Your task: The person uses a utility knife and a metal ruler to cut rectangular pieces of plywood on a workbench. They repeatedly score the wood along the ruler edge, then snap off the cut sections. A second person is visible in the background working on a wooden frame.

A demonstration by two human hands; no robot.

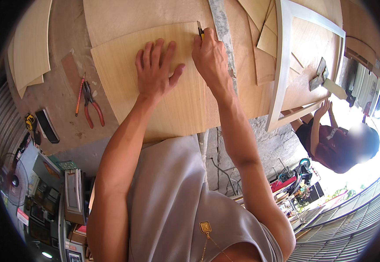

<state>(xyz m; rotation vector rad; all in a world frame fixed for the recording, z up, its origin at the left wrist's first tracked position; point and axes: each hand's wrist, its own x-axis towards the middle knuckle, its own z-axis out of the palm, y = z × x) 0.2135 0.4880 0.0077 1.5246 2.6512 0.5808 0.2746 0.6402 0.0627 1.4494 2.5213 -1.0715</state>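
Note:
A pale veneered wood sheet (159,113) lies on the workbench in front of me. My left hand (155,72) rests palm down on it, left of centre, with its fingers spread. My right hand (212,59) is closed around a yellow and black utility knife (202,34) at the sheet's upper right edge, its blade pointing away from me. Most of the knife's handle is hidden in my fingers. To the left of the sheet lie red-handled pliers (92,109) beside a pencil (79,96).
A tape measure (29,122) and black oblong (47,125) sit at far left, below stacked thin sheets (32,39). At right are more panels (262,65), a white frame (280,70) and a metal tool (319,74). A co-worker (329,144) handles a wood strip (308,110) at the bench's edge.

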